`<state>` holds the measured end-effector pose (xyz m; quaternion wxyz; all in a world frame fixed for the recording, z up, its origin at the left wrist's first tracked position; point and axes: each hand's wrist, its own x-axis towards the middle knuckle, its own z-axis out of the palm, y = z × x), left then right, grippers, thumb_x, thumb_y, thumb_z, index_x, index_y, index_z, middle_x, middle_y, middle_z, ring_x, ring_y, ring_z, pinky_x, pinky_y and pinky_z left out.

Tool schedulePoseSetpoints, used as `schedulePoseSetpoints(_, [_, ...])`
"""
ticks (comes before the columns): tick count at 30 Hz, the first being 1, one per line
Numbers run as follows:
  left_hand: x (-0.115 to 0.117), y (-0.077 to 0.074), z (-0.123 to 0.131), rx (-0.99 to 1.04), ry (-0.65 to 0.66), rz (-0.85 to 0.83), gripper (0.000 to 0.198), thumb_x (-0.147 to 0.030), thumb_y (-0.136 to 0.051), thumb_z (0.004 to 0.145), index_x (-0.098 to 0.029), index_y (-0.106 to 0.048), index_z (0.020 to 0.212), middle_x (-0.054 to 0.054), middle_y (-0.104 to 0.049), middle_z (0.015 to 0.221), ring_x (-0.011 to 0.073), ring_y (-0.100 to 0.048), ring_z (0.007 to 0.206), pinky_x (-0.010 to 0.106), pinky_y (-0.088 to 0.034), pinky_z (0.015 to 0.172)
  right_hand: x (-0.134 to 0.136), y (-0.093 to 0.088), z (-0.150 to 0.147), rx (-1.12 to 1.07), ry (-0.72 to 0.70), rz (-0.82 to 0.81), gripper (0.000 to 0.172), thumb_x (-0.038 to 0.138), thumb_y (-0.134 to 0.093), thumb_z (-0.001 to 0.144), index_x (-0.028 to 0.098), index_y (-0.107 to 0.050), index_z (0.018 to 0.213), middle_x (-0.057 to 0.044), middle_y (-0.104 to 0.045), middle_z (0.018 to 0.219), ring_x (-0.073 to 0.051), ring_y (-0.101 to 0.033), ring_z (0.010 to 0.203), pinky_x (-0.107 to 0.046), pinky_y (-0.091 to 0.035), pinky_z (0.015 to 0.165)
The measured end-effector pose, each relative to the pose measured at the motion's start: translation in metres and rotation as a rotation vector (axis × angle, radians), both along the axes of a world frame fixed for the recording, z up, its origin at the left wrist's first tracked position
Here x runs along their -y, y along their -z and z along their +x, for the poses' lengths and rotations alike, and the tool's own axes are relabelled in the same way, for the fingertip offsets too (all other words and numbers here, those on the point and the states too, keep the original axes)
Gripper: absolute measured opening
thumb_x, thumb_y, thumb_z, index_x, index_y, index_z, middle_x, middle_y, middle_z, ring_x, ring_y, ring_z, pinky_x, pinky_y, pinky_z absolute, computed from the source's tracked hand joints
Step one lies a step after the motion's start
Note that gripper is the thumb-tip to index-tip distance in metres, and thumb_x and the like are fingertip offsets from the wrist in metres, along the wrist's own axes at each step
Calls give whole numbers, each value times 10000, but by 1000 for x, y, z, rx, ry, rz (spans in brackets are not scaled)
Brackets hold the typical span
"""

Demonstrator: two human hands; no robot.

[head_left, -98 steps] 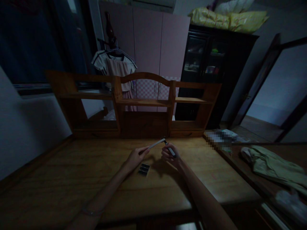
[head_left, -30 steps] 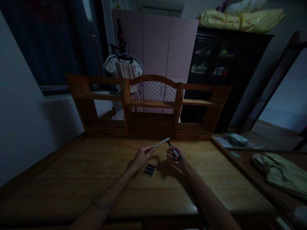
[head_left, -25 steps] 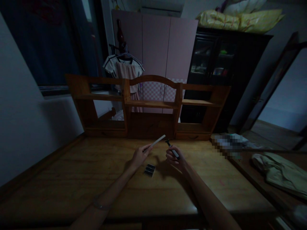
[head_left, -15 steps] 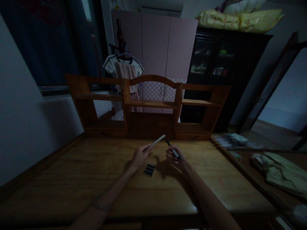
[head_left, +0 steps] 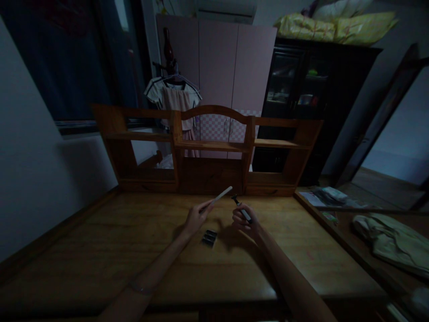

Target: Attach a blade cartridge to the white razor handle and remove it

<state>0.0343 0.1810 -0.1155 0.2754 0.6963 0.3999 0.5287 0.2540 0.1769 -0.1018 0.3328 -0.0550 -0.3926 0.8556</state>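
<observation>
My left hand (head_left: 197,219) is closed around the lower end of a slim pale stick (head_left: 222,193). That stick tilts up to the right, and its exact kind is not clear. In my right hand (head_left: 247,220) is a razor (head_left: 245,214) with a dark-and-silver handle, its small dark T-shaped head pointing up and left. The razor's head and the stick's tip are close together but apart. On the desk below and between my hands lies a small pack with dark segments (head_left: 209,238), which looks like razor cartridges.
The wooden desk (head_left: 134,250) stretches beneath both arms. A wooden shelf rack (head_left: 211,145) with drawers stands along its far edge. To the right, a light green cloth item (head_left: 392,241) and some plastic packets (head_left: 330,196) lie on a lower surface. Pink and black cabinets stand behind.
Almost nothing differs. Both hands keep their hold on the stick and the razor, with only a very slight shift in the view.
</observation>
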Motion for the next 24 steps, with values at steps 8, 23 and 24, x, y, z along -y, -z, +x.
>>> schedulePoseSetpoints(8, [0,1,-1,-27,-84,-31,388,-415,-504,841,-165,-625,1111,59,-663,1070,220,-610,992,327,-481,864,2,-3,1,-16,-19,-20,404,297,-439,810,187,-290,451,66,-293,350,-46,-210,250,-158,-195,260])
schedulePoseSetpoints(23, [2,-1,1,-49,-26,-26,369,-402,-502,842,-177,-634,1103,47,-664,1072,217,-610,988,324,-471,878,4,-5,-2,31,9,-3,428,322,-472,796,195,-241,458,81,-257,352,-43,-185,259,-156,-261,285])
schedulePoseSetpoints(24, [3,-1,2,-47,0,-17,367,-398,-504,843,-179,-630,1109,44,-660,1081,215,-605,997,325,-466,886,4,-5,-2,26,19,-3,427,318,-472,794,195,-240,458,82,-255,354,-42,-185,261,-155,-270,293])
